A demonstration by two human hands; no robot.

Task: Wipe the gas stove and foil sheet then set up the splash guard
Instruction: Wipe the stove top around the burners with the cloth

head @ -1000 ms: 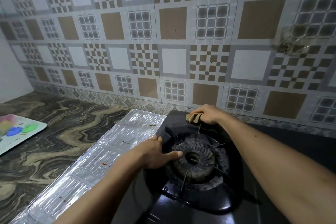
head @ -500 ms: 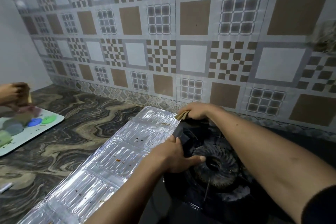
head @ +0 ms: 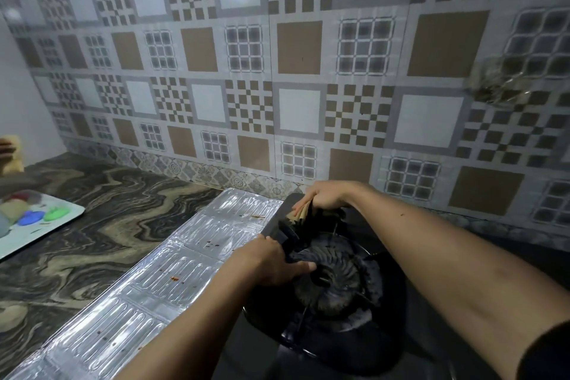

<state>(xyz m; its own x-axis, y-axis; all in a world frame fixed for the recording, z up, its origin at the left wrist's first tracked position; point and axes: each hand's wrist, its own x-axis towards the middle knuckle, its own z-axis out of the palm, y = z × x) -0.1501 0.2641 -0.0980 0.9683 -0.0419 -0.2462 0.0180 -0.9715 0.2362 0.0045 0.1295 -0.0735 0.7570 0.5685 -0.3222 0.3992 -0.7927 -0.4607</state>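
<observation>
My left hand grips the stove's left edge; my right hand pinches a soft cloth at its back corner. Foil beside it looks flimsy, so I'd press lightly.

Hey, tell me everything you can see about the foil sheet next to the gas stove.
The foil sheet is a long, shiny silver panel embossed with ribbed rectangles, creased into sections. It lies flat on the marbled countertop, running from near the tiled wall toward the camera, its right edge against the gas stove. Small reddish-brown crumbs and specks dot it. The left hand sits at its stove-side edge, the forearm crossing over its near part.
</observation>
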